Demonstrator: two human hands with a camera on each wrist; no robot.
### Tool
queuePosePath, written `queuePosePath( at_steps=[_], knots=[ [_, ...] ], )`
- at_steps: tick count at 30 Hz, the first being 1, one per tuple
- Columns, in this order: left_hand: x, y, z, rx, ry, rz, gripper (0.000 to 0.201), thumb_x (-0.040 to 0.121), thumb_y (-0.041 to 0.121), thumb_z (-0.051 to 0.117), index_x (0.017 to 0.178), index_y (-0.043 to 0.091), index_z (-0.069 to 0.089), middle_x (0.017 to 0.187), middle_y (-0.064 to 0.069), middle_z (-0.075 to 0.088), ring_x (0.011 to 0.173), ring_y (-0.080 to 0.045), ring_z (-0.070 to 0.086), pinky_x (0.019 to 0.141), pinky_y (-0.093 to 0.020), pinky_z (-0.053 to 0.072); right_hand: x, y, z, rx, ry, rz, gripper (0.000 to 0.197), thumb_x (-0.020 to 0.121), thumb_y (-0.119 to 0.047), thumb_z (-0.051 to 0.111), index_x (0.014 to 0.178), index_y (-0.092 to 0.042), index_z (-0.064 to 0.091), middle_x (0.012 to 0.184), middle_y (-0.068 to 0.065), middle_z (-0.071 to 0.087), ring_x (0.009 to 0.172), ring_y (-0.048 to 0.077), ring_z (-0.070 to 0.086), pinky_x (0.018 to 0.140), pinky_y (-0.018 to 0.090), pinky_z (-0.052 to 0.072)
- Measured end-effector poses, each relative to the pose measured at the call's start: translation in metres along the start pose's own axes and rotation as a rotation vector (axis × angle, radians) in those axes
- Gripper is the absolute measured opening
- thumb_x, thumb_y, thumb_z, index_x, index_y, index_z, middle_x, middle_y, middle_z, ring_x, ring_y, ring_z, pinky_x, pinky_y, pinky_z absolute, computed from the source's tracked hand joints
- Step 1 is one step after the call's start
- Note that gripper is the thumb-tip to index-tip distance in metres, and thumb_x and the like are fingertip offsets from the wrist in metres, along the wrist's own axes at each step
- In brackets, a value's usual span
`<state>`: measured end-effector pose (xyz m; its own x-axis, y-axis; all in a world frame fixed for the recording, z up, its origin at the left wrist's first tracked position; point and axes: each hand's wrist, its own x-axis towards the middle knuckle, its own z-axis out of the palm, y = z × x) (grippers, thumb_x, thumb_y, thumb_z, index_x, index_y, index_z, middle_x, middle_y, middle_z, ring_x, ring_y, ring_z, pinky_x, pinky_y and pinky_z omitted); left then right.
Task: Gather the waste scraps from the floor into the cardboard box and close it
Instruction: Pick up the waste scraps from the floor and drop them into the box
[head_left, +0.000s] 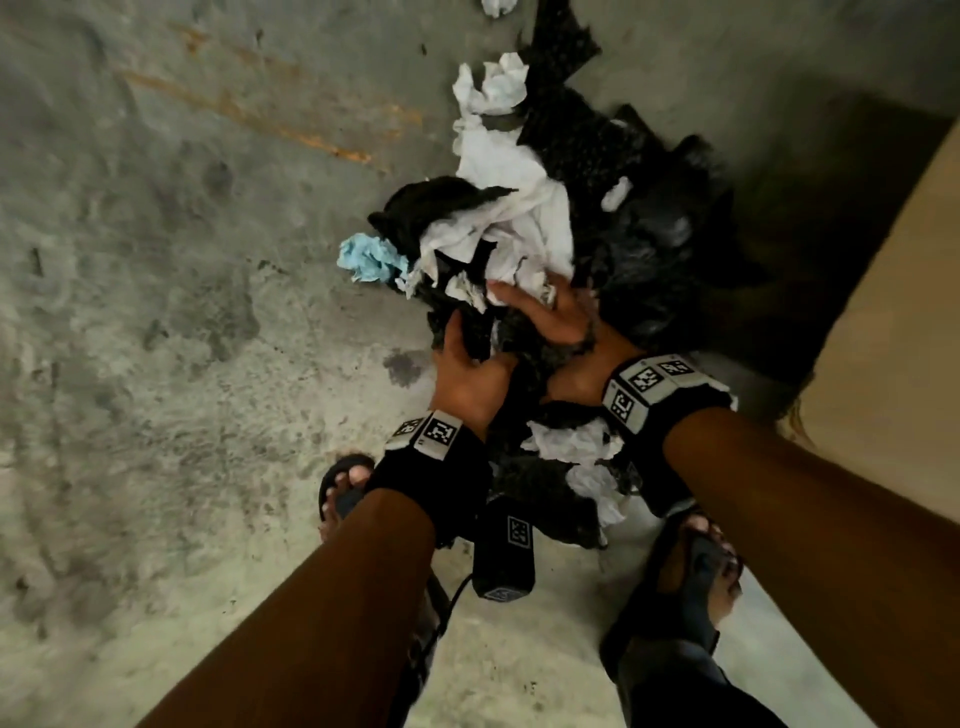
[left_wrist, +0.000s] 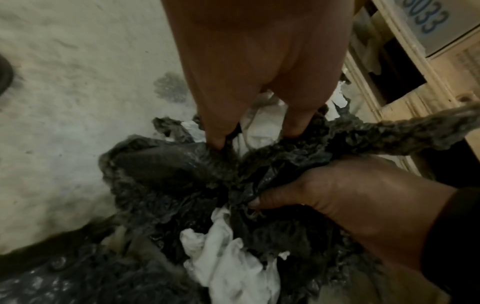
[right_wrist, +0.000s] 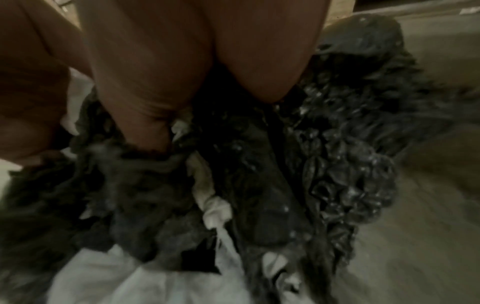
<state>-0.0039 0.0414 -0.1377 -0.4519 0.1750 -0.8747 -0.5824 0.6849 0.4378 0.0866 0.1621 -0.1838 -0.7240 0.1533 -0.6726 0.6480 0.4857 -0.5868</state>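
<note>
A heap of black plastic and fabric scraps (head_left: 613, 171) mixed with white paper (head_left: 519, 218) lies on the concrete floor, with one crumpled blue piece (head_left: 369, 257) at its left edge. Both hands are in the near end of the heap. My left hand (head_left: 465, 364) grips dark scraps, its fingers (left_wrist: 215, 127) dug into them. My right hand (head_left: 556, 322) lies just right of it, and in the left wrist view the right hand (left_wrist: 337, 195) is curled round black scraps. In the blurred right wrist view its fingers (right_wrist: 145, 115) sink into black scraps. The cardboard box (head_left: 893, 322) stands at the right edge.
My sandalled feet (head_left: 345, 493) (head_left: 696, 561) stand either side of the heap's near end. A loose white scrap (head_left: 498, 5) lies at the far end. A pale wooden frame (left_wrist: 405, 86) stands to the right. Bare concrete (head_left: 182, 312) spreads to the left.
</note>
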Motion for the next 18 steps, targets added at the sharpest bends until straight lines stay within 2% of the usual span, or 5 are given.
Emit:
queuePosePath(
  at_steps=[4,8,12,15,18],
  knots=[
    [-0.018,0.018,-0.009,-0.117,-0.070,0.030,0.073,0.085,0.000,0.057,0.149,0.027,0.034,0.131,0.005,0.059,0.124,-0.025,0.058,0.104,-0.051,0.048,-0.006,-0.010,0.003,0.179,0.017,-0.045,0.098,0.064,-0.088,0.058,0.144,-0.071,0.004,0.166,0.015,0.013,0.153,0.037,0.015,0.122,0.053,0.022],
    [-0.047,0.040,-0.025,-0.117,-0.027,0.100,0.066,0.076,0.005,0.059,0.136,0.032,0.051,0.126,0.002,0.067,0.117,-0.023,0.063,0.100,-0.052,0.051,-0.036,-0.031,-0.009,0.386,0.101,-0.066,0.112,0.071,-0.020,0.080,0.150,-0.062,0.013,0.164,0.014,0.016,0.153,0.030,0.020,0.122,0.042,0.026],
    [-0.100,0.068,-0.038,-0.098,-0.002,0.215,0.058,0.079,0.001,0.055,0.114,0.048,0.062,0.119,0.003,0.072,0.114,-0.021,0.066,0.097,-0.054,0.052,-0.072,-0.074,-0.030,0.336,0.230,-0.165,0.096,0.078,-0.037,0.074,0.157,-0.041,0.019,0.158,0.013,0.027,0.148,0.027,0.030,0.120,0.044,0.030],
    [-0.143,0.082,-0.046,-0.109,0.008,0.272,0.059,0.086,-0.004,0.051,0.129,0.036,0.057,0.123,-0.002,0.069,0.117,-0.022,0.065,0.099,-0.057,0.050,-0.106,-0.103,-0.049,0.267,0.274,-0.195,0.094,0.081,-0.040,0.075,0.158,-0.033,0.022,0.153,0.019,0.031,0.144,0.033,0.035,0.116,0.047,0.036],
    [-0.189,0.098,-0.042,-0.134,-0.015,0.344,0.057,0.091,-0.009,0.049,0.136,0.026,0.052,0.129,-0.003,0.066,0.121,-0.017,0.063,0.104,-0.043,0.050,-0.149,-0.126,-0.076,0.261,0.305,-0.221,0.102,0.077,-0.031,0.084,0.158,-0.030,0.021,0.153,0.020,0.028,0.143,0.036,0.035,0.115,0.048,0.037]
  ],
)
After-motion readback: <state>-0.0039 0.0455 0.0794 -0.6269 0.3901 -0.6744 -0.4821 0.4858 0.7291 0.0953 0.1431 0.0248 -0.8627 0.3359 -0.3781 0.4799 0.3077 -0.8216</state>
